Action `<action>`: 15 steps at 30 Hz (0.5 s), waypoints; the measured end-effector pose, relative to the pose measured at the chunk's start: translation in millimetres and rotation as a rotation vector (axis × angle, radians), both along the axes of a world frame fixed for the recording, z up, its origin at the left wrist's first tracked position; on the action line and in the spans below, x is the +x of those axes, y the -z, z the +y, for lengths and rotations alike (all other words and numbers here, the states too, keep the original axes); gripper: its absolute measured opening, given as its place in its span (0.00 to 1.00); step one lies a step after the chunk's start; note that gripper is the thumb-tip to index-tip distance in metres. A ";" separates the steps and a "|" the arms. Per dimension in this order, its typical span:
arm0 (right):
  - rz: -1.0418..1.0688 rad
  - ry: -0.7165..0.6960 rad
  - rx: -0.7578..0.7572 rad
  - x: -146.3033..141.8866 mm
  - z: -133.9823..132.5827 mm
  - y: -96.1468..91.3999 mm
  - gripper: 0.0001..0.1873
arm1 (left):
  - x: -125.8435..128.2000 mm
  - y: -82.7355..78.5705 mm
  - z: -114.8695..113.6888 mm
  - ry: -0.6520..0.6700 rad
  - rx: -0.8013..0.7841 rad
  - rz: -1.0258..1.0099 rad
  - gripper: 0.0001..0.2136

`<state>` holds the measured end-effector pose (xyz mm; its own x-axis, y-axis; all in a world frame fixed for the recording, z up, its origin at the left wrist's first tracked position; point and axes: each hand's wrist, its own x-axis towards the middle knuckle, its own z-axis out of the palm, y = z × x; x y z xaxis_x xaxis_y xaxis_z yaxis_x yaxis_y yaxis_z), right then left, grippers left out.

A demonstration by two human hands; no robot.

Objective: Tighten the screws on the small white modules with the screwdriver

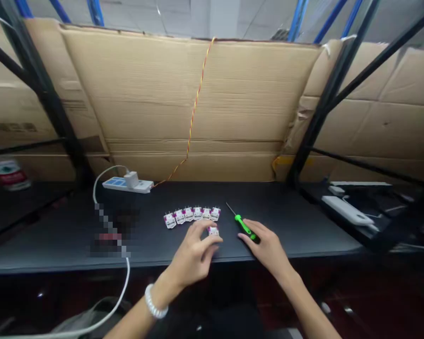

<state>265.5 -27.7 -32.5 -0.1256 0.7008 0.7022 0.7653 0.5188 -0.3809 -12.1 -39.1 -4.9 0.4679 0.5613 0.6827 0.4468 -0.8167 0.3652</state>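
My left hand curls its thumb and index finger round a small white and purple block-shaped part, near the table's front edge. Just beyond it, several similar white and purple parts lie in a curved row, thin pins pointing away from me. On the right, my right hand is closed about the green and black handle of a screwdriver. The screwdriver's thin shaft points forward and left, its tip close to the right end of the row. The palm side of my right hand is hidden.
A white power strip with a plug sits at the back left of the black table, its white cable looping down at left. Cardboard walls the back, between black metal posts. Another white power strip lies at right.
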 end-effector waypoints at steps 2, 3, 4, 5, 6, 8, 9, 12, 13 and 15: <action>0.021 0.034 -0.032 -0.3 -2.6 3.6 0.17 | -8.5 8.6 -16.9 0.003 0.072 -0.017 0.15; 0.033 0.051 -0.035 -0.6 -3.3 5.1 0.18 | -13.5 15.0 -25.1 0.002 0.094 -0.023 0.16; 0.044 0.064 -0.029 -1.1 -3.8 6.3 0.19 | -18.8 22.4 -32.7 0.001 0.121 -0.029 0.18; 0.052 0.073 -0.017 -1.8 -4.3 7.3 0.20 | -24.4 30.1 -39.4 0.003 0.137 -0.020 0.19; 0.057 0.085 -0.002 -2.6 -5.0 7.8 0.21 | -30.3 37.7 -45.0 0.009 0.163 -0.006 0.20; 0.056 0.107 0.026 -4.7 -6.9 7.0 0.22 | -42.9 52.2 -53.0 0.015 0.192 0.061 0.21; 0.053 0.120 0.039 -5.9 -7.9 5.4 0.22 | -49.8 59.2 -55.7 0.014 0.174 0.104 0.22; 0.046 0.138 0.091 -9.6 -10.9 -2.8 0.19 | -73.3 83.4 -60.9 -0.049 0.078 0.149 0.20; 0.045 0.132 0.100 -10.3 -12.6 -5.5 0.19 | -81.9 93.2 -61.9 -0.066 0.020 0.168 0.19; 0.060 0.097 0.170 -10.1 -19.0 -7.6 0.19 | -99.2 114.1 -62.8 -0.102 -0.037 0.199 0.19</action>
